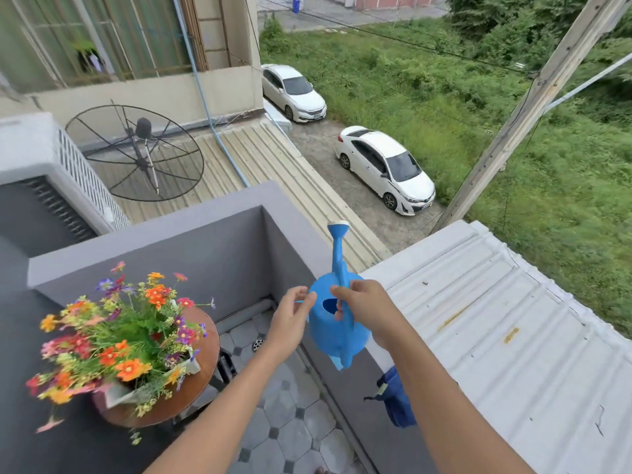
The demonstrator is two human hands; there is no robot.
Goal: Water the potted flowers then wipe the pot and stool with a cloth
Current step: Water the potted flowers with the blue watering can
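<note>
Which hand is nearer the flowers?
Left. The left hand is beside the watering can, on the flowers' side; the right hand grips it farther away.

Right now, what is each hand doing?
Left hand: open, fingers at the blue watering can, not gripping it.
Right hand: closed on the watering can.

Two hands, one watering can, one flowerpot, one stool, two cars.
</note>
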